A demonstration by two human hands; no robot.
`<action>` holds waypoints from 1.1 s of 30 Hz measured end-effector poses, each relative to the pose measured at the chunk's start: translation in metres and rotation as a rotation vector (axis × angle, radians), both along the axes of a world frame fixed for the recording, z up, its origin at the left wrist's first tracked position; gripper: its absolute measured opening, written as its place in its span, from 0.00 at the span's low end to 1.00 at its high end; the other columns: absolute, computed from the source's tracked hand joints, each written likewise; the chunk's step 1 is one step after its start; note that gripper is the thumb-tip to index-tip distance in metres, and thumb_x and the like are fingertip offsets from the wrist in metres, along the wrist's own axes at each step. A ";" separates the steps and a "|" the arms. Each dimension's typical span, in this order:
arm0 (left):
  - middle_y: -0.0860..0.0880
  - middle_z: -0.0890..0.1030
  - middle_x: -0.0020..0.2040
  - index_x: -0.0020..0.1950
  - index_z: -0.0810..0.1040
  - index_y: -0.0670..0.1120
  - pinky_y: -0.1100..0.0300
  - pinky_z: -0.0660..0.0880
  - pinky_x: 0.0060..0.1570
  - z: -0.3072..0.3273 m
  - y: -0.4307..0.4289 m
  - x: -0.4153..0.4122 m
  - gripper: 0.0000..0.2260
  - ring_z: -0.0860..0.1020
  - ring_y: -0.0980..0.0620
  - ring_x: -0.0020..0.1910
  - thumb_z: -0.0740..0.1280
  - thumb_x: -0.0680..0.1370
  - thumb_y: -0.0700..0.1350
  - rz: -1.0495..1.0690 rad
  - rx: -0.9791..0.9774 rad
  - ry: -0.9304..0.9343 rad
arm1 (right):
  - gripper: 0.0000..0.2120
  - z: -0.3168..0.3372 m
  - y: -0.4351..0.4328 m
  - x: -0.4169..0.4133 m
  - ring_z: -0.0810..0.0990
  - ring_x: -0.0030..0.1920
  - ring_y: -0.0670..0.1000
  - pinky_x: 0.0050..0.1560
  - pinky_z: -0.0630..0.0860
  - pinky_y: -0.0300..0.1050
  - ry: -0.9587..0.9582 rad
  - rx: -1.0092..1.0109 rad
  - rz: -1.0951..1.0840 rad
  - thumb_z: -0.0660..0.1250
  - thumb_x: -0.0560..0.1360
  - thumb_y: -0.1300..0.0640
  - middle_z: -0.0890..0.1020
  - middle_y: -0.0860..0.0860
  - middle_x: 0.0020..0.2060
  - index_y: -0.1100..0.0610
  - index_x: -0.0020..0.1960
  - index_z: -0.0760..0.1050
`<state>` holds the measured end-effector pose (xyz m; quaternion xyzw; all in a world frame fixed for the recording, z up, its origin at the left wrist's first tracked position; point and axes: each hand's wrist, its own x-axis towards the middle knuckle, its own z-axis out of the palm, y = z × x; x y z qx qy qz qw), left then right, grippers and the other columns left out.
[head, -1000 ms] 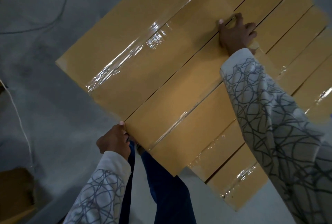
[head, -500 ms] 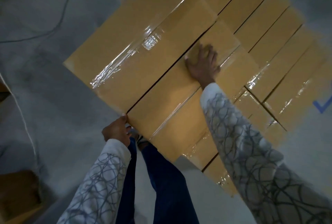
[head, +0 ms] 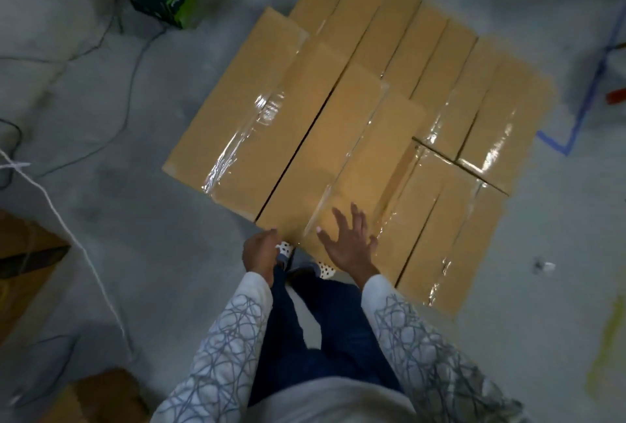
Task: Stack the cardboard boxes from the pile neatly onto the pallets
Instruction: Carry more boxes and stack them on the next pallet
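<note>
Fingers [head: 339,219] are hovering spread and empty, right hand [head: 352,248] over the top box's [head: 338,151] six-o'clock edge, left hand [head: 260,253] loose beside its corner; floor [head: 135,219] lying open at nine.

1. The left hand [head: 261,251] shows its back, with the fingers curled downward. Whether they grip anything cannot be seen.
2. The right hand [head: 352,248] is flat, its fingers [head: 339,219] straight and spread, pointing to 12 o'clock.
3. The left forearm [head: 233,331] enters from 7 o'clock, the right forearm [head: 406,331] from 5 o'clock.
4. The right hand is at 3 o'clock of the left hand, near it but apart.
</note>
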<state>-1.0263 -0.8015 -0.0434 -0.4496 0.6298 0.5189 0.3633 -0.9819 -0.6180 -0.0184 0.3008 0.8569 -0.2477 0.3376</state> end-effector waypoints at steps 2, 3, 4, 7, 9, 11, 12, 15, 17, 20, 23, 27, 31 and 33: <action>0.45 0.86 0.47 0.42 0.84 0.48 0.54 0.76 0.45 0.020 0.010 -0.002 0.10 0.82 0.46 0.44 0.70 0.70 0.54 -0.184 0.030 0.070 | 0.34 0.021 0.004 0.016 0.39 0.83 0.52 0.75 0.47 0.71 0.008 0.014 -0.040 0.56 0.80 0.30 0.40 0.45 0.83 0.39 0.82 0.54; 0.46 0.86 0.46 0.42 0.84 0.50 0.54 0.76 0.47 0.032 0.017 -0.004 0.09 0.82 0.46 0.45 0.70 0.72 0.55 -0.292 0.059 0.123 | 0.34 0.030 0.007 0.025 0.39 0.83 0.52 0.75 0.48 0.71 0.022 0.022 -0.060 0.57 0.80 0.30 0.41 0.45 0.83 0.39 0.82 0.55; 0.47 0.86 0.46 0.42 0.83 0.51 0.53 0.76 0.47 0.046 0.027 -0.005 0.08 0.82 0.45 0.45 0.70 0.74 0.54 -0.401 0.098 0.174 | 0.33 0.038 0.011 0.034 0.40 0.83 0.52 0.75 0.49 0.70 0.043 0.028 -0.085 0.58 0.80 0.31 0.41 0.46 0.83 0.40 0.81 0.55; 0.47 0.86 0.45 0.44 0.84 0.51 0.53 0.76 0.47 0.078 0.061 -0.006 0.10 0.83 0.45 0.45 0.69 0.77 0.56 -0.703 0.199 0.277 | 0.33 0.063 0.022 0.065 0.40 0.83 0.52 0.75 0.51 0.70 0.077 0.058 -0.185 0.60 0.80 0.33 0.43 0.46 0.83 0.40 0.81 0.57; 0.47 0.87 0.46 0.45 0.84 0.50 0.54 0.77 0.47 0.093 0.086 -0.004 0.12 0.83 0.46 0.46 0.69 0.79 0.57 -0.874 0.245 0.309 | 0.33 0.076 0.027 0.088 0.41 0.83 0.52 0.75 0.51 0.70 0.088 0.066 -0.286 0.61 0.80 0.34 0.43 0.46 0.83 0.41 0.81 0.57; 0.49 0.86 0.47 0.46 0.84 0.49 0.52 0.77 0.50 0.109 0.113 0.004 0.14 0.84 0.45 0.48 0.68 0.79 0.58 -1.024 0.283 0.315 | 0.33 0.087 0.031 0.115 0.42 0.83 0.53 0.77 0.52 0.69 0.139 0.053 -0.431 0.64 0.79 0.36 0.45 0.47 0.83 0.43 0.81 0.58; 0.49 0.86 0.47 0.47 0.84 0.50 0.52 0.77 0.51 0.117 0.126 0.011 0.14 0.84 0.46 0.49 0.68 0.80 0.59 -1.092 0.318 0.320 | 0.33 0.091 0.033 0.130 0.43 0.83 0.54 0.77 0.52 0.68 0.167 0.055 -0.506 0.65 0.79 0.37 0.46 0.48 0.83 0.43 0.80 0.59; 0.49 0.86 0.49 0.49 0.83 0.50 0.53 0.77 0.53 0.140 0.168 0.039 0.12 0.83 0.49 0.48 0.68 0.81 0.58 -1.273 0.416 0.323 | 0.32 0.101 0.037 0.174 0.48 0.82 0.55 0.75 0.57 0.63 0.199 0.073 -0.746 0.67 0.80 0.39 0.50 0.51 0.83 0.45 0.80 0.61; 0.48 0.87 0.50 0.50 0.83 0.49 0.54 0.77 0.50 0.152 0.195 0.068 0.13 0.83 0.49 0.47 0.68 0.81 0.58 -1.422 0.489 0.320 | 0.31 0.107 0.036 0.207 0.53 0.81 0.56 0.73 0.62 0.62 0.216 0.099 -0.940 0.68 0.79 0.39 0.53 0.51 0.82 0.45 0.79 0.64; 0.49 0.86 0.48 0.49 0.83 0.47 0.63 0.75 0.39 0.168 0.231 0.127 0.11 0.82 0.53 0.42 0.68 0.82 0.54 -1.653 0.598 0.290 | 0.31 0.108 0.030 0.265 0.59 0.79 0.59 0.74 0.62 0.58 0.316 0.080 -1.272 0.70 0.78 0.40 0.60 0.54 0.80 0.48 0.78 0.67; 0.48 0.86 0.46 0.50 0.83 0.46 0.65 0.74 0.36 0.172 0.252 0.191 0.10 0.82 0.54 0.40 0.70 0.82 0.51 -1.838 0.665 0.239 | 0.29 0.116 0.017 0.322 0.67 0.75 0.57 0.74 0.66 0.52 0.429 0.043 -1.529 0.70 0.78 0.41 0.71 0.56 0.75 0.52 0.75 0.71; 0.48 0.87 0.47 0.53 0.84 0.47 0.59 0.74 0.40 0.166 0.263 0.280 0.07 0.82 0.49 0.44 0.72 0.80 0.49 -2.013 0.683 0.142 | 0.21 0.136 -0.006 0.398 0.78 0.65 0.51 0.65 0.72 0.44 0.601 0.016 -1.870 0.70 0.80 0.45 0.79 0.51 0.64 0.52 0.69 0.77; 0.48 0.88 0.51 0.59 0.82 0.46 0.57 0.76 0.44 0.170 0.259 0.364 0.10 0.84 0.48 0.47 0.71 0.80 0.49 -2.143 0.720 0.036 | 0.14 0.161 -0.027 0.476 0.82 0.56 0.50 0.53 0.77 0.40 0.824 0.037 -2.121 0.69 0.81 0.49 0.84 0.50 0.57 0.51 0.65 0.80; 0.48 0.88 0.52 0.60 0.82 0.47 0.57 0.76 0.46 0.174 0.254 0.400 0.10 0.84 0.49 0.49 0.68 0.82 0.49 -2.202 0.730 -0.014 | 0.12 0.173 -0.036 0.514 0.84 0.54 0.51 0.49 0.77 0.41 0.932 -0.003 -2.224 0.67 0.82 0.48 0.86 0.49 0.54 0.50 0.63 0.80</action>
